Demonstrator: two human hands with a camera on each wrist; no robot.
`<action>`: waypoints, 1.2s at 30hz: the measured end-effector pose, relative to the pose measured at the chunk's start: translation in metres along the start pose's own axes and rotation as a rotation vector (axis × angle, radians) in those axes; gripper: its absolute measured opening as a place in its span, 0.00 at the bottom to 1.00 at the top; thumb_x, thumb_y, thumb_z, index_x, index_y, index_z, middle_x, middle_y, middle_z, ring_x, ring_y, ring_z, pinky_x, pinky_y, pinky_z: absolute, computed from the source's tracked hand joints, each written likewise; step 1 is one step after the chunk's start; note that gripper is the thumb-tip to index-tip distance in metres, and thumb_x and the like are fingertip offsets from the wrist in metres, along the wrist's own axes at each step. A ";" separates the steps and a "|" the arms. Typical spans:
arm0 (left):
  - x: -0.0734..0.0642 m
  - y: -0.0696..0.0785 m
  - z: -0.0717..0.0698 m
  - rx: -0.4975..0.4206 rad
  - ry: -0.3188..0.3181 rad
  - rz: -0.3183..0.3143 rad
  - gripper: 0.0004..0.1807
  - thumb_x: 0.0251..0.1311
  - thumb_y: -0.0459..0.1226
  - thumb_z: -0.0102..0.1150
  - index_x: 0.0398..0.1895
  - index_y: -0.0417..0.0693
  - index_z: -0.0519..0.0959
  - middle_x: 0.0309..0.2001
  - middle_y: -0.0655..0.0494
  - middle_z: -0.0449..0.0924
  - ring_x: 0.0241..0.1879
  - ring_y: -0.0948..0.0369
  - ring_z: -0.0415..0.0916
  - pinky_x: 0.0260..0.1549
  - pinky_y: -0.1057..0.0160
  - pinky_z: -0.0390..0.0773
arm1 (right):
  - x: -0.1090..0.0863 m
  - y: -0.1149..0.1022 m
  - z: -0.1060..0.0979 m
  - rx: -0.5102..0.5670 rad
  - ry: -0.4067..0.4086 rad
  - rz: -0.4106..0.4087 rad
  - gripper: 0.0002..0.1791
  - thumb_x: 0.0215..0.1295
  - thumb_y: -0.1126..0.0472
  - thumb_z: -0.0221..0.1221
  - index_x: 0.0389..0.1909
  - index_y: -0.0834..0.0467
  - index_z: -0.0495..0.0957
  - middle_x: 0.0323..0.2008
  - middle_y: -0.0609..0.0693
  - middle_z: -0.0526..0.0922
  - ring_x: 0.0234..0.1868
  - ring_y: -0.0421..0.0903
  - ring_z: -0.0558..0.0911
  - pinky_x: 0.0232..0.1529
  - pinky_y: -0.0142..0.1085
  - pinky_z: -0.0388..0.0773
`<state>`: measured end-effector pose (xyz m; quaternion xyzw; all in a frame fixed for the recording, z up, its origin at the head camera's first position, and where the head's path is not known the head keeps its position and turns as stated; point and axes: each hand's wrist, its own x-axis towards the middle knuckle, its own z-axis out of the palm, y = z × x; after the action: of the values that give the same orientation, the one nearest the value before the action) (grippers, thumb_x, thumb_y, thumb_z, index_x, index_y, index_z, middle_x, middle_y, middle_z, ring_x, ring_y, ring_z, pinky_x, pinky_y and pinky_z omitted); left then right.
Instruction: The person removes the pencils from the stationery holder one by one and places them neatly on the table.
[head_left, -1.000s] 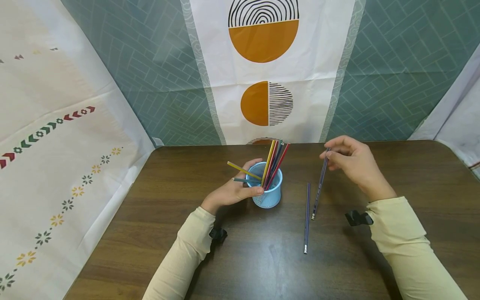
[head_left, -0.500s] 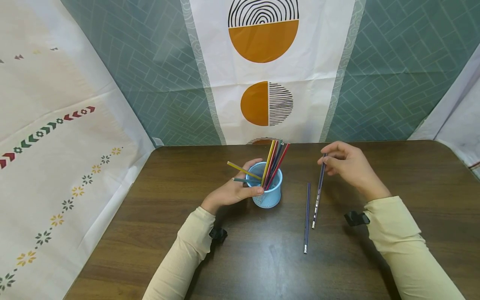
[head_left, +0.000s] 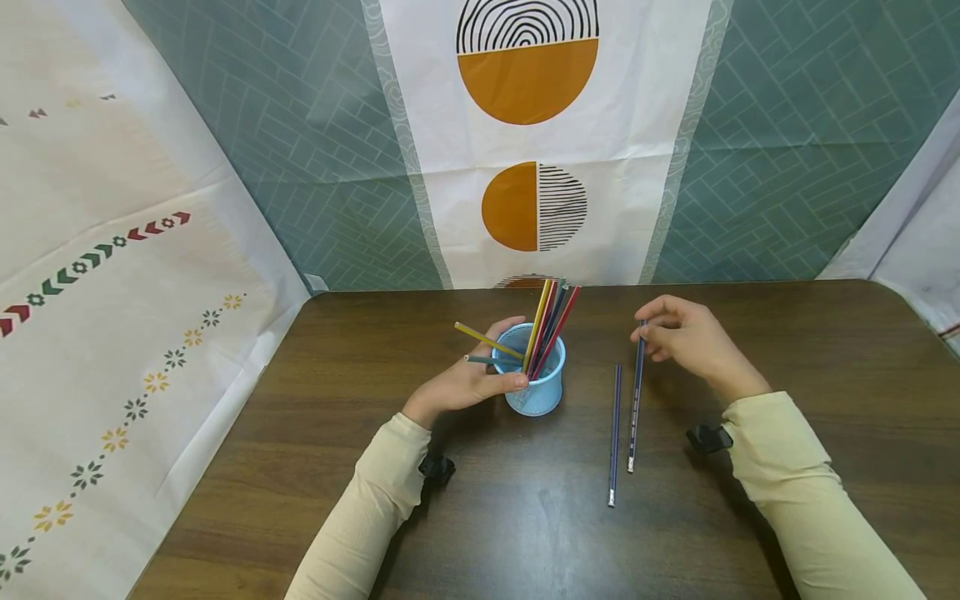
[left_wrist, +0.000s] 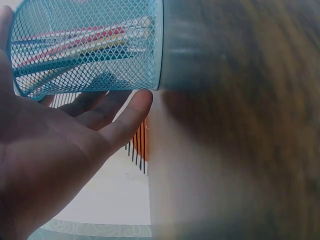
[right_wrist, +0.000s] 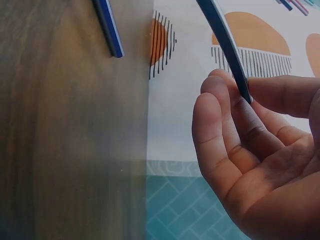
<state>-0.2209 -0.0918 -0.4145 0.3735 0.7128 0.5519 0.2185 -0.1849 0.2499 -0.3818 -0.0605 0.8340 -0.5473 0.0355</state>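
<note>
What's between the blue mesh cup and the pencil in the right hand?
A dark blue pencil lies on the table between the mesh cup and the held pencil, in the head view.

The left wrist view crops the mesh cup (left_wrist: pixel 87 45).

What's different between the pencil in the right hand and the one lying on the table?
The held pencil is pinched at its far end by the right hand; the loose pencil lies untouched on the table. The held pencil shows pale markings along its side; the loose pencil looks plain in the head view.
Both are slim and dark, with a pale near end.
</note>
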 end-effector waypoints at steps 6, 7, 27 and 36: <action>-0.001 0.000 0.001 0.003 0.003 -0.001 0.54 0.59 0.64 0.65 0.78 0.59 0.44 0.67 0.47 0.63 0.63 0.52 0.67 0.61 0.53 0.71 | 0.000 0.001 0.001 -0.010 -0.012 0.021 0.13 0.75 0.72 0.52 0.55 0.72 0.70 0.44 0.65 0.84 0.35 0.54 0.82 0.37 0.36 0.82; -0.001 0.000 0.001 0.003 0.003 0.000 0.54 0.59 0.64 0.65 0.78 0.60 0.44 0.67 0.47 0.63 0.63 0.52 0.67 0.61 0.53 0.71 | 0.000 0.002 0.001 -0.011 -0.014 0.021 0.13 0.75 0.72 0.53 0.55 0.72 0.70 0.44 0.65 0.84 0.35 0.54 0.82 0.37 0.36 0.82; -0.002 0.000 0.000 0.004 -0.003 0.004 0.57 0.59 0.64 0.64 0.79 0.52 0.42 0.68 0.45 0.62 0.63 0.50 0.66 0.61 0.52 0.70 | 0.006 0.015 0.002 -0.029 -0.051 0.059 0.15 0.74 0.70 0.53 0.58 0.72 0.69 0.44 0.65 0.84 0.34 0.52 0.82 0.36 0.37 0.82; -0.002 0.001 -0.001 0.021 -0.001 -0.003 0.55 0.59 0.63 0.64 0.79 0.58 0.43 0.69 0.45 0.61 0.64 0.50 0.65 0.62 0.52 0.70 | 0.005 0.015 0.004 -0.038 -0.066 0.084 0.16 0.75 0.70 0.52 0.58 0.73 0.70 0.44 0.65 0.84 0.35 0.53 0.83 0.36 0.37 0.82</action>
<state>-0.2204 -0.0935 -0.4137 0.3749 0.7190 0.5441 0.2157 -0.1906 0.2516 -0.3970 -0.0445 0.8444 -0.5271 0.0848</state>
